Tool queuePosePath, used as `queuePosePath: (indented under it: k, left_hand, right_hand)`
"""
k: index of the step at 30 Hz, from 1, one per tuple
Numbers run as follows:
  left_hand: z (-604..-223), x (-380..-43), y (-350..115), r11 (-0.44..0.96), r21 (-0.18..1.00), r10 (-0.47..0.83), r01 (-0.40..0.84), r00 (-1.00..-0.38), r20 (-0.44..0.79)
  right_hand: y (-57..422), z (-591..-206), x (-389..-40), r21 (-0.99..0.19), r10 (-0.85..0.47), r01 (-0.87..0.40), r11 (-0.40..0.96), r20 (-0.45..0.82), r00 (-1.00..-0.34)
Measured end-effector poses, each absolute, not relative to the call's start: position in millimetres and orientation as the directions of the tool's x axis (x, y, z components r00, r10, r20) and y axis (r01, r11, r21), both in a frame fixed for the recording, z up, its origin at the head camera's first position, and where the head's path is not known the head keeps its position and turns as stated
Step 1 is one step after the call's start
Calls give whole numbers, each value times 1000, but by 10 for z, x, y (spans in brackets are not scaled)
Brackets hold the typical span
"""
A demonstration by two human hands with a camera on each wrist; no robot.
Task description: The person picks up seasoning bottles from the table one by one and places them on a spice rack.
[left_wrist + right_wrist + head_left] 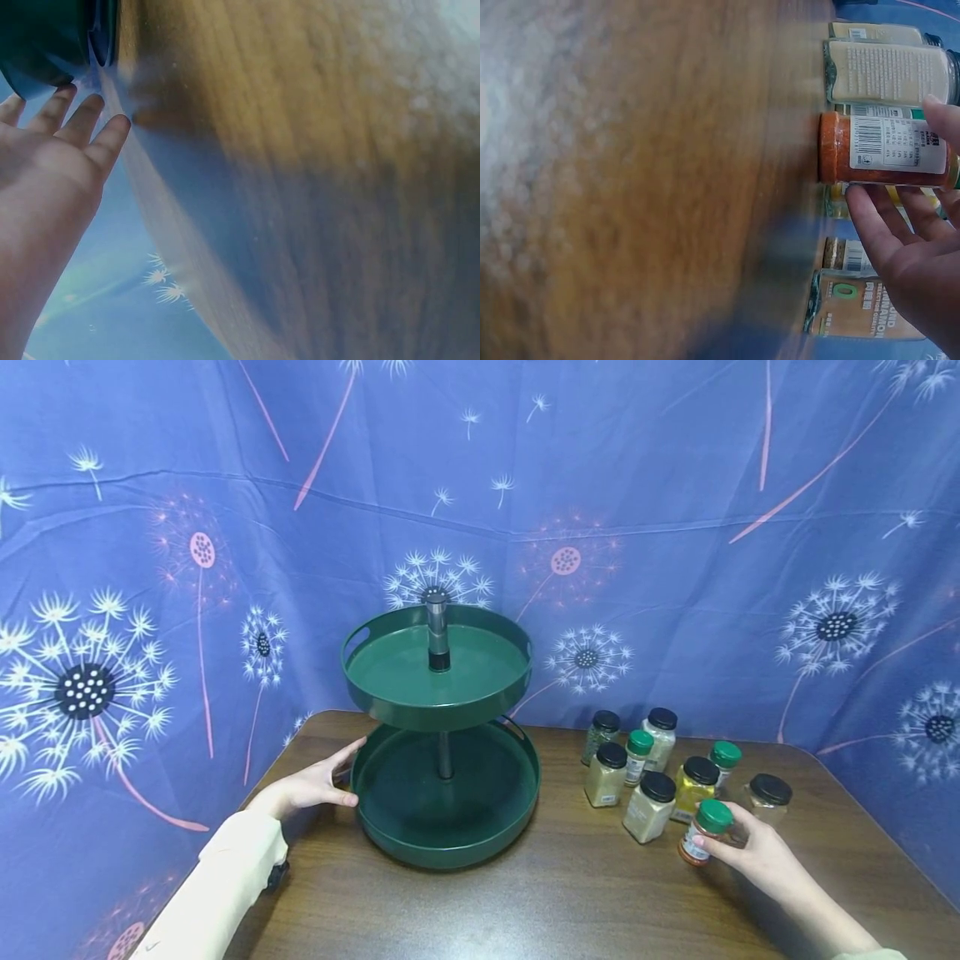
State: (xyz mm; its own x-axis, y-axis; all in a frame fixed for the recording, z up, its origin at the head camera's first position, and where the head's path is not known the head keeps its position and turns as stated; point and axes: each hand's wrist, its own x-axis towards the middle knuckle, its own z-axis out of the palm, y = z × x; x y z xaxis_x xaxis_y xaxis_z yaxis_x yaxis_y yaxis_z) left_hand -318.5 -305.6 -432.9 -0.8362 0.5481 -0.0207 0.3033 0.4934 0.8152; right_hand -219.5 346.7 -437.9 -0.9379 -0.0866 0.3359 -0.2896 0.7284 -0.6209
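Note:
A two-tier green tray stand (450, 857) stands left of centre in the head view, its round upper tray (438, 714) on a metal post. My left hand (315, 785) is at the left side of the lower tray, fingers extended and fingertips right at the rim; the left wrist view shows the palm and straight fingers (112, 139). At the right, my right hand (765, 852) holds a green-lidded spice jar (696, 846) of orange-red powder between thumb and fingers. In the right wrist view the jar's white label (896, 145) faces the camera.
Behind the held jar stand several other spice jars, among them a pale-powder jar (648, 810), a yellow one (692, 795) and a brown one (767, 797). The wooden table (570, 877) runs back to a blue dandelion-print cloth (675, 468).

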Motion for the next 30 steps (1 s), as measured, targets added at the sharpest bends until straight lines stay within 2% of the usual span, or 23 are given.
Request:
queuePosePath:
  k: [8,30]
  left_hand:
    - [-4329,-3157,-3056,498,818,539,289,-842,-31]
    - [-4308,-3162,-3034,521,810,522,269,-851,-53]
  right_hand:
    - [3470,-4404,-2221,-599,-82,-267,755,318,-945]
    - [3471,-4347,-2189,-616,-41,-297,729,394,-918]
